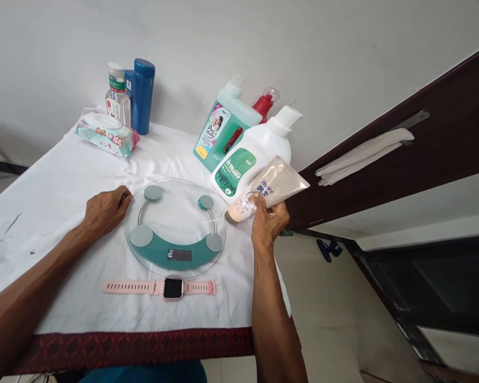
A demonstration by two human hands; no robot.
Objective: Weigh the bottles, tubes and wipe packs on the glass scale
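My right hand [270, 221] grips a cream-coloured squeeze tube [269, 186] with "Rejoice" lettering, thumb across its front. The tube tilts, its cap end low near the tablecloth and its flat end up to the right. Behind it stands a white detergent bottle [239, 169] with a green label. My left hand [106, 210] rests on the cloth with fingers curled, at the left rim of a round glass scale [175, 213]; whether it pinches anything I cannot make out. A pink-strapped smartwatch [173, 288] lies flat in front of the scale.
Behind the white bottle are a green detergent bottle [219, 127] and a red bottle [264, 103]. At the back left stand a wipes pack [107, 133], a clear bottle [117, 98] and a blue flask [143, 96]. The table's red-patterned front edge [143, 346] is near me.
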